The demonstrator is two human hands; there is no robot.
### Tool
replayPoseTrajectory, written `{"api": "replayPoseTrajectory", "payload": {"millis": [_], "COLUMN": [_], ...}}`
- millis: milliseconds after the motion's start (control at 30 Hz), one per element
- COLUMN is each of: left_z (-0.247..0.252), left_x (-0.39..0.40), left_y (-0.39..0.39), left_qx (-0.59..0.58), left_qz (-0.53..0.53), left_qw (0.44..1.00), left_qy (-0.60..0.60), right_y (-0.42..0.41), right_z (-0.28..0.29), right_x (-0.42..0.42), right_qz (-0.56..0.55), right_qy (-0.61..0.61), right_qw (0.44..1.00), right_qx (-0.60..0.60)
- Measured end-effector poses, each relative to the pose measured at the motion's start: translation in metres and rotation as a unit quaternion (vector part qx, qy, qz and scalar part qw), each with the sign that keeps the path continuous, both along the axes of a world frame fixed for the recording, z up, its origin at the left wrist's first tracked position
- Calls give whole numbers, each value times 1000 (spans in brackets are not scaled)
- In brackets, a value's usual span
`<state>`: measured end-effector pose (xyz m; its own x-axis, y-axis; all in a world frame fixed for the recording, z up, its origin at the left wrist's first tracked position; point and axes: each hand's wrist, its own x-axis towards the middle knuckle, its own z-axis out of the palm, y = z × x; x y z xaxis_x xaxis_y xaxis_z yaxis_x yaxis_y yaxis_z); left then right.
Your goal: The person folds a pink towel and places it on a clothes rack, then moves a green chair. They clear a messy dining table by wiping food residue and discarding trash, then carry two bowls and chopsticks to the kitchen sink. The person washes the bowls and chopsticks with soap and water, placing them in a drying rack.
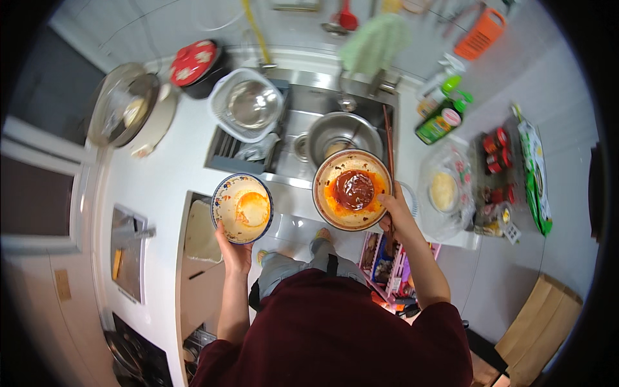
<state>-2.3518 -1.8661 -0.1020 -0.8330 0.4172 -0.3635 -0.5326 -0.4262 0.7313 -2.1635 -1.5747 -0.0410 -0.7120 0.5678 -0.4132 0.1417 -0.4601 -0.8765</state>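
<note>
My left hand (236, 254) grips a patterned bowl with a blue rim (226, 196) by its near side. Orange oily residue coats the bottom of that bowl. In my right hand (400, 213) is a second bowl with a brown banded rim (321, 193), thumb over its edge. Dark red sauce (354, 189) pools in it, with orange oil and specks around. Reddish-brown chopsticks (390, 145) run along this bowl's right side, under the same hand. Just beyond, partly hidden by the right bowl, a stainless steel basin (372, 140) sits in the sink (302, 104).
A white colander with a metal bowl (254, 104) stands at the sink's left. Right of the sink are green-topped pump bottles (440, 121), a bagged bowl of pale food (442, 191) and red-lidded jars (497, 150). A red-lidded pot (193, 63) is at the back left.
</note>
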Motion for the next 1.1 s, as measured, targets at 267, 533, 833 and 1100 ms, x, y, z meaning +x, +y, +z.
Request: {"api": "replayPoseTrajectory", "payload": {"millis": [267, 533, 833, 1100], "left_z": [-14, -47, -61, -75], "left_x": [-9, -6, -1, -5], "left_y": [-168, -334, -414, -429], "left_qx": [-26, -52, -56, -38], "left_qz": [210, 366, 384, 372], "left_qw": [977, 929, 921, 926], "left_qy": [25, -5, -37, -45], "right_y": [-122, -262, -354, -379], "right_z": [-34, -113, -138, -131], "right_x": [-138, -233, -266, -268], "right_qz": [142, 159, 145, 175], "right_qy": [-16, -34, -10, 8], "right_qw": [982, 952, 853, 721], "right_qx": [122, 259, 502, 671]}}
